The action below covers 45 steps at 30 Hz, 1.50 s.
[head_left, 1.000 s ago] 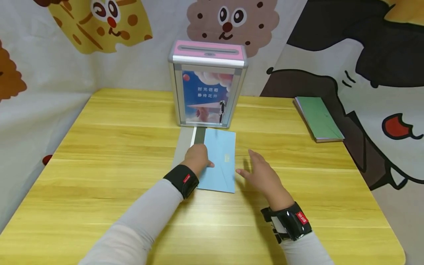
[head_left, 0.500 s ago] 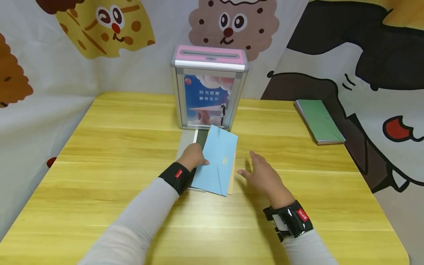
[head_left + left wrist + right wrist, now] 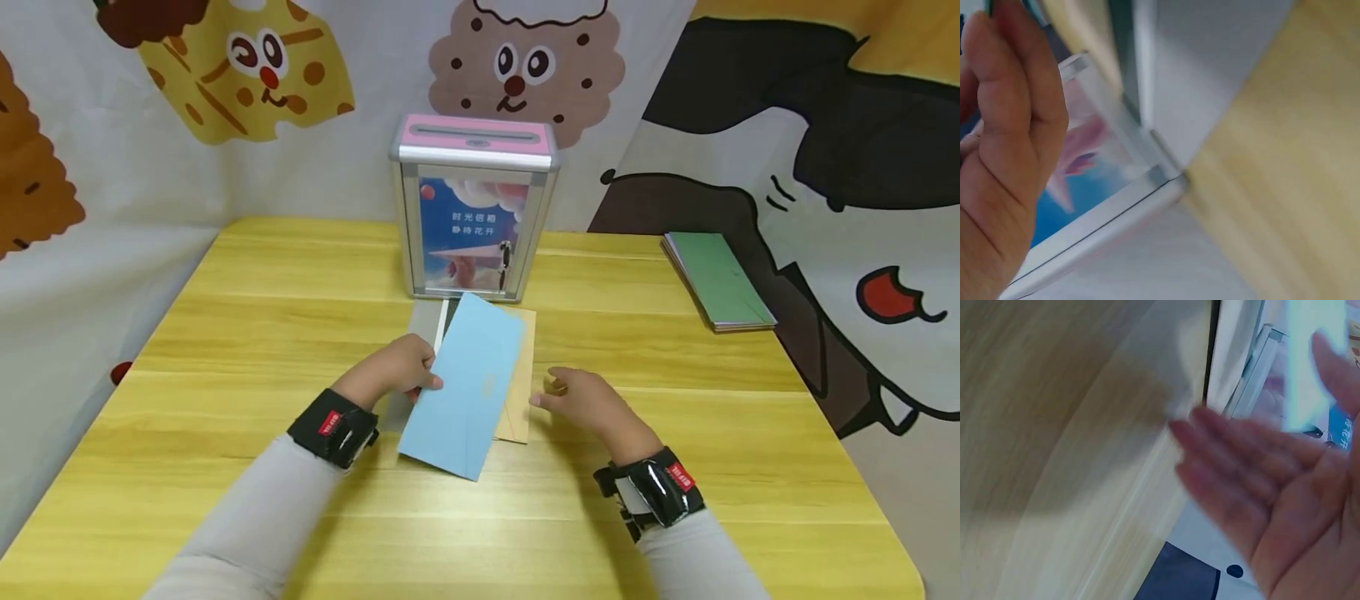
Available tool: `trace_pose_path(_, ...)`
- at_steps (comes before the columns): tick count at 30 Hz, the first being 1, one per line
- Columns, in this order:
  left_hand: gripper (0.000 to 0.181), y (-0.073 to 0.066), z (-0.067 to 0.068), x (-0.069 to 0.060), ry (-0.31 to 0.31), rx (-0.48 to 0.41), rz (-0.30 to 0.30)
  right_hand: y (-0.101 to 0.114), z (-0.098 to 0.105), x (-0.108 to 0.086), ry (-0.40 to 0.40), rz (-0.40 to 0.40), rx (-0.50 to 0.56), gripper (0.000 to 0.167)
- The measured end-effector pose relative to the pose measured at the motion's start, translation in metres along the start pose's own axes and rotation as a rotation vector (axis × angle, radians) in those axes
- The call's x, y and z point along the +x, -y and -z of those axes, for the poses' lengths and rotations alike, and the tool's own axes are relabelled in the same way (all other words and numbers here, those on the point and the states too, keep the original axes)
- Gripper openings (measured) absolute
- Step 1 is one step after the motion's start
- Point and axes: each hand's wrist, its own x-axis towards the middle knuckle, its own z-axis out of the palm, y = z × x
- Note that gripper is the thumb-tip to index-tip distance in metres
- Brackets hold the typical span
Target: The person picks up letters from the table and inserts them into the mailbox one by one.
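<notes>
A light blue envelope (image 3: 468, 383) is tilted, its left edge pinched by my left hand (image 3: 393, 367) between thumb and fingers. Partly under it, a tan envelope (image 3: 517, 400) shows on the right, and a grey piece with a white stripe (image 3: 426, 321) on the left. My right hand (image 3: 596, 408) is just right of the tan envelope, touching nothing, its fingers relaxed. The right wrist view shows that hand (image 3: 1272, 487) with its palm in sight. In the left wrist view my left hand's fingers (image 3: 1010, 94) are seen, the envelope mostly out of frame.
A pink-topped box (image 3: 472, 217) with a slot and a glazed front stands at the table's back, just behind the envelopes. A stack with a green envelope on top (image 3: 720, 279) lies at the back right edge. A printed cloth (image 3: 300, 183) hangs behind.
The blue envelope has come away from the pile towards me and to the left, tilting, in my left hand's hold. The tan envelope is now uncovered. My right hand has barely moved, its fingers more bent.
</notes>
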Motion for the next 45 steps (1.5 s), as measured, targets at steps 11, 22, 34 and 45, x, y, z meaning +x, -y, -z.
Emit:
trace_pose_path(11,0.035,-0.065,0.021,-0.017,-0.317,0.024,-0.313,0.028,0.029,-0.005,-0.234,0.314,0.218,0.028)
trace_pose_path(22,0.027,-0.115,0.066,-0.014,-0.835,0.121,-0.663,0.08,0.115,0.006,-0.817,0.601,-0.117,0.024)
trace_pose_path(34,0.016,-0.132,0.126,0.003,-1.174,0.098,-0.801,0.14,0.179,0.048,-1.053,0.833,-0.16,0.022)
trace_pose_path(45,0.022,-0.127,0.157,0.028,-1.137,0.034,-0.567,0.167,0.196,0.082,-0.879,0.58,-0.122,0.024)
